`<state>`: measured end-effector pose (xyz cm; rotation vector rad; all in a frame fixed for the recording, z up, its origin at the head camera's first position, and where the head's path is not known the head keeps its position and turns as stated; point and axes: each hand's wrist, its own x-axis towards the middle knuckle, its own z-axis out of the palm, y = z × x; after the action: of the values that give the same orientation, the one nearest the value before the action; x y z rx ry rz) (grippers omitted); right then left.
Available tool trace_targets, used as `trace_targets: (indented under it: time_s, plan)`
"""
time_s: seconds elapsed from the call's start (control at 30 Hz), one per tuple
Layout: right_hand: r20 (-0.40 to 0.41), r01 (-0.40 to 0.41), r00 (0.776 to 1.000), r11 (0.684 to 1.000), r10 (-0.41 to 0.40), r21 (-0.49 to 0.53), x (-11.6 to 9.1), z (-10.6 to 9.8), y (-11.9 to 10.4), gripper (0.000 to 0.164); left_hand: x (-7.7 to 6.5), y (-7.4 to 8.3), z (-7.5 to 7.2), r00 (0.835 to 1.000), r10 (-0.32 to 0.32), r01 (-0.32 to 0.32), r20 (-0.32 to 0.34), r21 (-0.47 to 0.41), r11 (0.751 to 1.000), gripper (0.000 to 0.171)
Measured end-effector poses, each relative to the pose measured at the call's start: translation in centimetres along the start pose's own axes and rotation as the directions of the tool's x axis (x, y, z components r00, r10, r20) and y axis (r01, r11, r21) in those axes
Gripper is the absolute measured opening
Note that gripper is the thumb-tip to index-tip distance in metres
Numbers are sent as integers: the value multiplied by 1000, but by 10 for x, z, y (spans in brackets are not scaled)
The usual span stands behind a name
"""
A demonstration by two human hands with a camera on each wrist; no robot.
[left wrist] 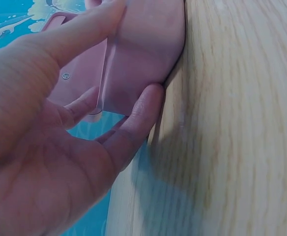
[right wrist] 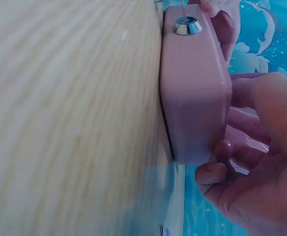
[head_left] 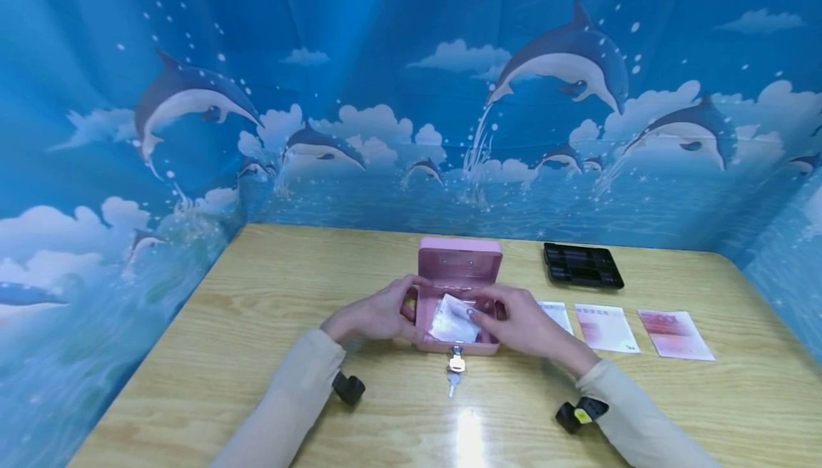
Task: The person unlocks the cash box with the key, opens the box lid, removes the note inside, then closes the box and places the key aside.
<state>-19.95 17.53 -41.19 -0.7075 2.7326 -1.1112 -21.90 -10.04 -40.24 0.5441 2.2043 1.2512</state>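
A pink metal cash box (head_left: pixel 422 314) stands with its lid (head_left: pixel 460 262) raised. My left hand (head_left: pixel 382 311) holds the box by its left side, thumb over the front part of the rim and the fingers spread along the wall, as the left wrist view shows. Inside lies a pale banknote (head_left: pixel 453 322). My right hand (head_left: pixel 523 318) reaches over the box's right wall and pinches that note's right edge between thumb and fingers. In the right wrist view the note is hidden behind the wall. A key (head_left: pixel 457 363) sits in the front lock, with a second key (head_left: pixel 453 381) hanging from it.
Three more banknotes lie in a row right of the box: one partly behind my right hand, a pale pink one (head_left: pixel 607 328) and a redder one (head_left: pixel 676 334). Behind them is a black compartment tray (head_left: pixel 583 266). A dolphin-printed backdrop (head_left: pixel 411 97) borders the wooden table (head_left: pixel 270 297).
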Motion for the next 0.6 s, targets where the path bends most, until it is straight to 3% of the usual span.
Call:
trace_targets:
  time_s: [0.13,0.33,0.6]
  plan:
    - [-11,-33,999,998,34,46,-1,-2,-2,37,0,0,0,1000,9,-9,3,-4,1000,91]
    - [-39,-32,999,999,31,-8,-1,-3,-5,34,1,0,0,1000,3,-3,0,-18,1000,90]
    - [-97,29,995,999,-34,-45,-3,-4,-8,29,1,-1,0,1000,14,-14,-3,-22,1000,88]
